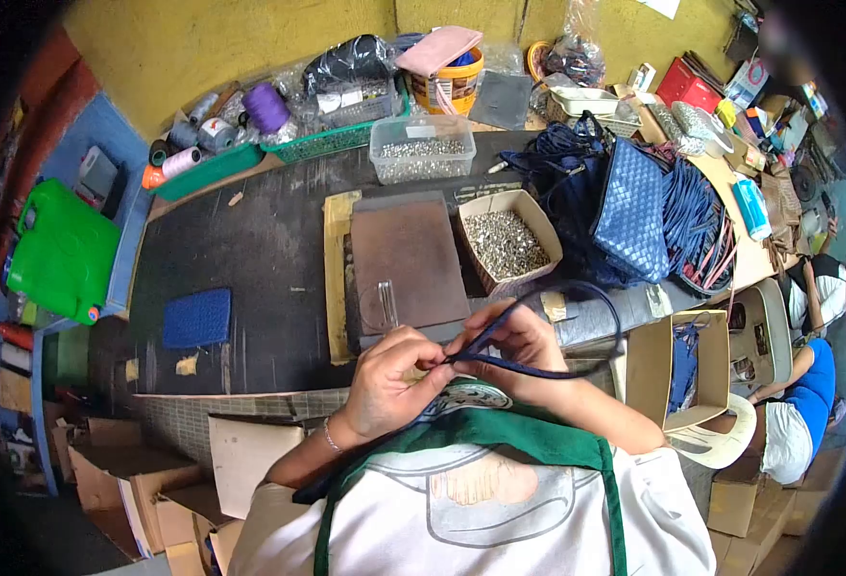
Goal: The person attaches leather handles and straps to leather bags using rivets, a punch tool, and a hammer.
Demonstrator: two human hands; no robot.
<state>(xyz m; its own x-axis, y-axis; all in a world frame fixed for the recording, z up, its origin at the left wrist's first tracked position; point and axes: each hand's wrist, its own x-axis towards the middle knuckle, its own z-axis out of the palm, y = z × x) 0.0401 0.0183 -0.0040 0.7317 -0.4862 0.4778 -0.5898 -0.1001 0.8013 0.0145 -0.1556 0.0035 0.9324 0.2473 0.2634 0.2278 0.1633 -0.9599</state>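
Note:
Both hands are close together in front of the chest, at the near edge of the dark table. My left hand (399, 376) pinches one end of a dark blue cord (615, 336). Fingers of my right hand (524, 346) are closed on the same cord, which loops out to the right past the wrist. Just beyond the hands lies a brown board (409, 254) with a small metal piece (386, 302) on it. A cardboard box of small metal parts (509, 242) stands to its right.
A blue woven piece (197, 318) lies on the left of the table (250, 230). At the back are a clear tub (423, 163) and green baskets (210, 173). Blue cords (697, 226) and a woven blue pouch (631, 211) are piled right. Another person (797, 408) is at far right.

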